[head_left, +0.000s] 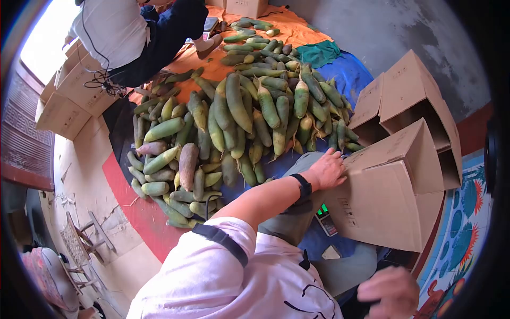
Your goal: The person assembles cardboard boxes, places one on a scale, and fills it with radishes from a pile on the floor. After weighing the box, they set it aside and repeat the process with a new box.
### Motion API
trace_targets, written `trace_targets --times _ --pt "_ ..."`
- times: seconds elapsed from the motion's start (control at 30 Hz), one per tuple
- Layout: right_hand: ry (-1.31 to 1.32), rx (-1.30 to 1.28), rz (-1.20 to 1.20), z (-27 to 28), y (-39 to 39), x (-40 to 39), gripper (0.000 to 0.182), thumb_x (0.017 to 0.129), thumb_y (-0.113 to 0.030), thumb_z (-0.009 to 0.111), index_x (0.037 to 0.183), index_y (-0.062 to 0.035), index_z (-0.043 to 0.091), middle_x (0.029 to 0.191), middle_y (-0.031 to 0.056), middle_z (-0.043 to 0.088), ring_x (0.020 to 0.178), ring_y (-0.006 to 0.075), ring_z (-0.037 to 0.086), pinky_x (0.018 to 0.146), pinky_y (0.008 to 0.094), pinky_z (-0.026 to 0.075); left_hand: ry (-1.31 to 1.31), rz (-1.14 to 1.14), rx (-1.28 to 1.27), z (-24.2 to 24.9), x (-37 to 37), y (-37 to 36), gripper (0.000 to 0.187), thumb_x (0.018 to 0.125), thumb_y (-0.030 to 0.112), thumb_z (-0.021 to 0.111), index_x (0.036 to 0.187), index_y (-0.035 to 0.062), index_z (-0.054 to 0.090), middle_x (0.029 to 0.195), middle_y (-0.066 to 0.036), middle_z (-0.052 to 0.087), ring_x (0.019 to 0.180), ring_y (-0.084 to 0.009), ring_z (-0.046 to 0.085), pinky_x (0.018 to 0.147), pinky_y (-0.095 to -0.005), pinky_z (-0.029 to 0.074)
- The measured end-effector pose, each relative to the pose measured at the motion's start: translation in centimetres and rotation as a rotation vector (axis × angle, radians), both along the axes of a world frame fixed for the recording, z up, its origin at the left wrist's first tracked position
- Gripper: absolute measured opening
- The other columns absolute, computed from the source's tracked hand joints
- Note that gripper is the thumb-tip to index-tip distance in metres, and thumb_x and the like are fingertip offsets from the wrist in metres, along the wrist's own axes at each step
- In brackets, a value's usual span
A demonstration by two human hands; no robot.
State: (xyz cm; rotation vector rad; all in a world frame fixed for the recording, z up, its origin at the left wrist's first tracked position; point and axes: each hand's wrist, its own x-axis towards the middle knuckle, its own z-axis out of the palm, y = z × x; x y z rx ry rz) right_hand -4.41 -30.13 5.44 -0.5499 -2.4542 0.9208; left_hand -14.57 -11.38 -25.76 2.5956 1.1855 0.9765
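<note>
My left hand [325, 170] reaches across to the near cardboard box [380, 199], its fingers bent over the box's left upper edge. This box is tilted on its side by my legs. Below my left hand, a small scale [326, 222] with a green lit display is partly covered by the box. My right hand [390, 291] hangs at the lower right, blurred by motion, and I cannot make out anything in it. Beyond my left arm lies a big heap of green radishes [234, 103], with a few reddish ones [188, 165] among them.
More open cardboard boxes [404, 101] stand at the right by the wall. A co-worker [122, 37] sits at the upper left near other boxes [69, 103] and a second scale [210, 26]. Orange [297, 26] and blue sheets [345, 74] lie under the heap. Wooden stools [87, 236] are at left.
</note>
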Motion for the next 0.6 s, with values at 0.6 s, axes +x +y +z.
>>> trace_targets --times 0.6 --pt "0.834 -0.721 0.413 -1.6 0.8 0.5 0.01 0.07 0.002 0.064 0.067 0.0065 0.055 0.087 0.0269 0.06 0.068 0.0389 0.061 0.063 0.0451 0.056 0.036 -0.04 -0.039 0.4 0.6 0.3 0.032 0.077 0.037 0.062 0.079 0.005 0.062 0.087 -0.01 0.06 0.1 -0.0259 0.051 0.091 -0.0395 0.037"
